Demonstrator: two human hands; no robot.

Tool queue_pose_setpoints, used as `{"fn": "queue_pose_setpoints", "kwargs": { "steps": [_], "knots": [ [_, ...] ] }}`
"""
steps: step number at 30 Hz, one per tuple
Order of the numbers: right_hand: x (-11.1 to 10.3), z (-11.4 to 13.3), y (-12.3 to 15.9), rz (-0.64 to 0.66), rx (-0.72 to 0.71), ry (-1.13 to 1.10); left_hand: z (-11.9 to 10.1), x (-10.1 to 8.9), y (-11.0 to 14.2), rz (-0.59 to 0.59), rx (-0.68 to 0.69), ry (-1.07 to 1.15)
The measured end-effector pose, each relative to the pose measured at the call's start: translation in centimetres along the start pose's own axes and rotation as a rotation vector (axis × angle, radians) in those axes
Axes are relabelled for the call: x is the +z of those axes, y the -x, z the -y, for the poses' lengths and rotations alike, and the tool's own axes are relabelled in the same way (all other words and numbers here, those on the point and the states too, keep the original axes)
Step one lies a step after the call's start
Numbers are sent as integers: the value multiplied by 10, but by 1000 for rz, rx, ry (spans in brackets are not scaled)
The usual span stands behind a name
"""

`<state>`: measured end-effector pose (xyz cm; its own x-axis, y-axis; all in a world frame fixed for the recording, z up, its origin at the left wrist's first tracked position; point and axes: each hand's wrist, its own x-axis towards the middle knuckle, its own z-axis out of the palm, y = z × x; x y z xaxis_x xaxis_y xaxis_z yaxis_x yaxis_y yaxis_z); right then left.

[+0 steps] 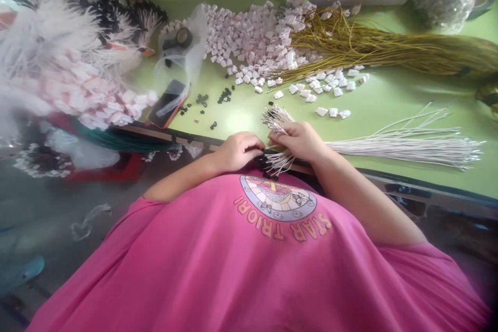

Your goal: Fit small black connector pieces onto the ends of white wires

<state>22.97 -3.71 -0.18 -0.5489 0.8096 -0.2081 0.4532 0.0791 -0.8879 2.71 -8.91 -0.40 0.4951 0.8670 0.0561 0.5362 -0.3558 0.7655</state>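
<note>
A long bundle of white wires (pixel 404 146) lies along the table's front edge, its loose tips pointing right. My right hand (pixel 299 140) is closed around the bundle near its left end, where the wire ends fan out above and below the fingers. My left hand (pixel 241 150) is just to the left, thumb and fingertips pinched together beside the wire ends. What sits in that pinch is too small to make out. Small black pieces show below the fingertips, against the pink shirt. More small black connectors (pixel 224 95) lie scattered on the green table.
A heap of white connectors (pixel 249 36) spreads across the table beyond my hands. Yellow-green wires (pixel 389 46) run from it to the right. On the left are a phone (pixel 170 101), a black tape roll (pixel 183 37) and a pile of white-wired parts (pixel 58 57).
</note>
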Motion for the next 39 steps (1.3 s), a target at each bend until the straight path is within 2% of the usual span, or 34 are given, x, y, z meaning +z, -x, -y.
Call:
{"fn": "queue_pose_setpoints", "kwargs": {
  "steps": [2, 4, 6, 8, 9, 10, 12, 15, 20, 24, 28, 32, 35, 39],
  "knots": [
    [0, -1, 0, -37, -6, -10, 3, -4, 7, 101, 140, -84],
    [0, -1, -1, -33, -7, 1, 9, -13, 13, 103, 180, -132],
    [1, -1, -2, -4, 16, 8, 18, -27, 19, -49, 75, -189],
    [2, -1, -2, 14, 62, -12, 29, -45, 22, -249, -115, -295],
    [3, -2, -2, 17, 85, -40, 35, -53, 23, -311, -216, -365],
    [3, -2, -2, 17, 105, -74, 41, -60, 24, -317, -294, -416],
    [4, -3, -3, 13, 115, -106, 51, -70, 24, -259, -382, -472],
    [5, -2, -3, -6, 41, -3, 61, -72, 20, -173, -404, -485],
    [3, 3, -4, -64, -39, 154, 55, -65, 8, -204, -416, -472],
    [2, 6, -4, -46, -12, 138, 30, -49, -2, -245, -383, -255],
    [1, 8, -3, -35, 25, 57, 7, -24, -10, -158, -374, 242],
    [1, 10, -2, -49, 62, -58, 0, -8, -17, -120, -480, 609],
    [0, 9, -1, -49, 88, -138, -2, -5, -19, -136, -548, 718],
    [1, 9, -1, -40, 122, -201, -6, -3, -20, -182, -565, 773]
  ]
}}
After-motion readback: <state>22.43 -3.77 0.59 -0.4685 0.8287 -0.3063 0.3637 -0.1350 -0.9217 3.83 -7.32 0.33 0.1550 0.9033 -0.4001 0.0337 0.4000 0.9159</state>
